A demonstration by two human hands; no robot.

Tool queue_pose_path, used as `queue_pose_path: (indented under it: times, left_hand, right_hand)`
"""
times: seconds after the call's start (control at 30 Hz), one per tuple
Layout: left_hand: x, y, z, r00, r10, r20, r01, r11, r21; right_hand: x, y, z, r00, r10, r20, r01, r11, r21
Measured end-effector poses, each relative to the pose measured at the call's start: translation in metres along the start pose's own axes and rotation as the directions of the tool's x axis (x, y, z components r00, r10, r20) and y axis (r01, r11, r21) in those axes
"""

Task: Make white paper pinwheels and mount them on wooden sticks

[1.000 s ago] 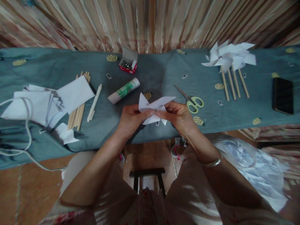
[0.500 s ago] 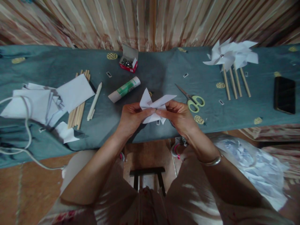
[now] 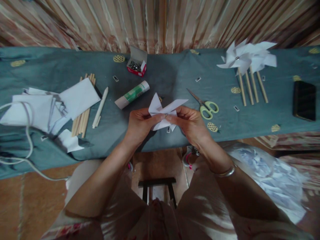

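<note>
Head view, person seated at a long surface (image 3: 165, 73) covered in teal cloth w/ yellow pineapple motifs. Ctr.: a folded white paper pinwheel head (image 3: 156, 106) is held in both hands, near the front edge of the surface; whether it touches the cloth can't be told. L hand (image 3: 140, 125): grip pinches the paper's left part, thumb on top, fingers mostly hidden beneath. R hand (image 3: 192, 124): grip likewise pinches the right part. The thumb tips nearly meet mid-paper (a small shiny spot shows btwn them). R wrist bears a silvery metal bangle (image 3: 226, 172).

Beyond the L hand: a white-and-green cylindrical glue stick (image 3: 132, 94), lying aslant; farther back, an open red cardboard box (image 3: 136, 71) w/ small metal pins. Just beside the R hand: scissors w/ pale green handles (image 3: 202, 104), blades pointing away.

Far left: a loose pile of white paper sheets (image 3: 37, 111), partly over a bundle of pale wooden sticks (image 3: 81, 121); a slim white pen (image 3: 101, 108) adjacent. Far right: white paper pinwheels on wooden sticks (image 3: 238, 63), heads overlapping, & a black rectangular phone (image 3: 304, 100). Below R: a clear plastic bag of paper scraps (image 3: 270, 180).
</note>
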State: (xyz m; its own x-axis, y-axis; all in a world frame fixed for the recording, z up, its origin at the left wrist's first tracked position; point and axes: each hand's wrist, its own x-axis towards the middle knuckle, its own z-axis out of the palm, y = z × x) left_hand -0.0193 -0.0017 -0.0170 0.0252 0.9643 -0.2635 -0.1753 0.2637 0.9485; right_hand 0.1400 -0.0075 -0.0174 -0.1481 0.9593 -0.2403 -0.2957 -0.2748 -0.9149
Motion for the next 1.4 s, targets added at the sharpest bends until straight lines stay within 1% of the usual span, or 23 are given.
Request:
queue_pose_path:
  times: [0.33, 0.5, 0.6, 0.7, 0.93, 1.07, 1.3, 1.4]
  left_hand:
    - [0.000, -0.002, -0.001, 1.000, 0.014, 0.005, -0.014, 1.000, -0.020]
    - [0.000, -0.003, 0.000, 0.999, -0.023, 0.024, 0.026, 0.994, -0.103]
    - [0.000, -0.002, 0.001, 0.997, -0.056, 0.047, 0.063, 0.985, -0.162]
    - [-0.001, -0.001, 0.002, 0.994, -0.088, 0.071, 0.099, 0.978, -0.183]
    - [-0.001, -0.002, 0.002, 0.988, -0.122, 0.093, 0.138, 0.972, -0.188]
    - [-0.001, 0.000, 0.002, 0.987, -0.133, 0.093, 0.148, 0.974, -0.173]
    - [-0.002, 0.005, 0.002, 0.976, -0.195, 0.096, 0.208, 0.967, -0.147]
    - [-0.001, 0.005, 0.001, 0.970, -0.211, 0.124, 0.228, 0.962, -0.147]
  right_hand:
    - [0.002, 0.001, 0.001, 0.999, -0.009, -0.036, 0.009, 1.000, -0.013]
    - [0.002, -0.002, 0.001, 0.999, 0.002, -0.033, -0.003, 0.999, -0.040]
    - [0.001, -0.003, 0.001, 0.998, 0.040, -0.038, -0.042, 0.998, -0.044]
    - [0.000, -0.002, 0.001, 0.997, 0.079, -0.023, -0.080, 0.996, -0.033]
    - [-0.002, -0.008, 0.003, 0.991, 0.131, 0.031, -0.130, 0.991, -0.036]
    - [-0.001, -0.011, 0.004, 0.988, 0.153, 0.025, -0.152, 0.988, -0.042]
    - [0.000, -0.008, 0.000, 0.986, 0.159, 0.058, -0.154, 0.985, -0.074]
    - [0.000, -0.007, 0.000, 0.984, 0.170, 0.061, -0.165, 0.983, -0.080]
